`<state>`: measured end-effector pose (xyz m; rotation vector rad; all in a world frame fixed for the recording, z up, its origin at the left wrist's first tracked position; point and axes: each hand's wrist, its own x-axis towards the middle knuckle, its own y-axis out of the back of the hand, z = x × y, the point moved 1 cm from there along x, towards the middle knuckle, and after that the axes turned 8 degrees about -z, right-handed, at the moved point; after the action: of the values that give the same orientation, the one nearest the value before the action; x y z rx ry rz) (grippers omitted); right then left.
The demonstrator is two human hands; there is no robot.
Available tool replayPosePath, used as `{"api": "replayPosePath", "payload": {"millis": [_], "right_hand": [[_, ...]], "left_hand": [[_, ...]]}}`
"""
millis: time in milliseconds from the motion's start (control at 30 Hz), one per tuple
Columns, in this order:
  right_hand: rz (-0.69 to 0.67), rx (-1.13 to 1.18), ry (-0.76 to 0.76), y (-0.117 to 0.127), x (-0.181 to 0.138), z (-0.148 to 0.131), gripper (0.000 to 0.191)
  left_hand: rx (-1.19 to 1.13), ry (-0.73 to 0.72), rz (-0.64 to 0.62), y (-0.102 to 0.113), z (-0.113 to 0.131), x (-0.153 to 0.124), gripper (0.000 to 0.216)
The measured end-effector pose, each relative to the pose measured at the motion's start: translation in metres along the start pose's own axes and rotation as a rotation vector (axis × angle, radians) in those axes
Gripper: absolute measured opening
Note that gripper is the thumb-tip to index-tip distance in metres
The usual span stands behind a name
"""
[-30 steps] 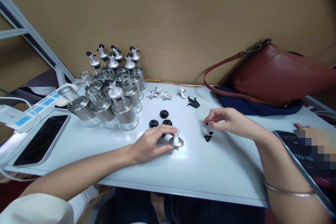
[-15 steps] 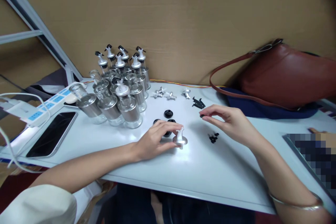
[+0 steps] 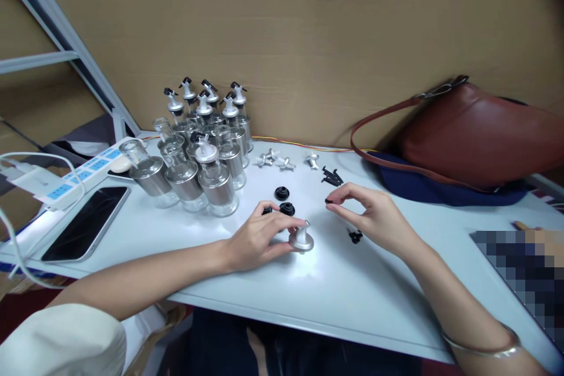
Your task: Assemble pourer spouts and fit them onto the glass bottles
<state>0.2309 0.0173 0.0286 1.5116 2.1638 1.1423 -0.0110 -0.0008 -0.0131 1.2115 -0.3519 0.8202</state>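
My left hand [image 3: 259, 238] pinches a silver pour spout [image 3: 301, 238] by its flange and neck, just over the table. Between the thumb and forefinger of my right hand [image 3: 374, 214] is a small black part [image 3: 328, 201], too small to make out fully. Under that hand lies a little pile of small black pieces [image 3: 355, 237]. Black ribbed stoppers [image 3: 282, 193] rest behind my left hand, one partly hidden by it. Further back are several black levers [image 3: 332, 176] and loose silver spouts [image 3: 287, 164].
Several glass bottles [image 3: 219, 188] with metal bands stand at the left, some topped with spouts. Near them lie a phone [image 3: 86, 223] and a power strip [image 3: 88, 170]. A brown handbag [image 3: 480, 129] on dark blue cloth occupies the back right. Cardboard [image 3: 299, 47] rises behind the table.
My right hand has moved left, bringing the small black part closer to the spout. My left hand keeps its hold on the spout, which sits almost where it was.
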Motion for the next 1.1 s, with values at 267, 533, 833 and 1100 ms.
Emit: {"api": "replayPosePath", "payload": {"millis": [267, 533, 833, 1100], "right_hand": [[-0.065, 0.024, 0.021, -0.011, 0.000, -0.012, 0.018], [-0.028, 0.188, 0.088, -0.015, -0.001, -0.013, 0.011], [-0.056, 0.523, -0.003, -0.022, -0.002, -0.018, 0.018], [-0.050, 0.528, 0.076, -0.020, -0.003, -0.020, 0.010]], "left_hand": [[-0.012, 0.015, 0.003, -0.002, -0.002, -0.002, 0.041], [-0.014, 0.037, -0.016, -0.002, -0.004, -0.003, 0.032], [-0.016, 0.072, -0.074, 0.000, -0.002, -0.002, 0.037], [-0.006, 0.088, -0.067, 0.000, -0.002, 0.000, 0.037]]}}
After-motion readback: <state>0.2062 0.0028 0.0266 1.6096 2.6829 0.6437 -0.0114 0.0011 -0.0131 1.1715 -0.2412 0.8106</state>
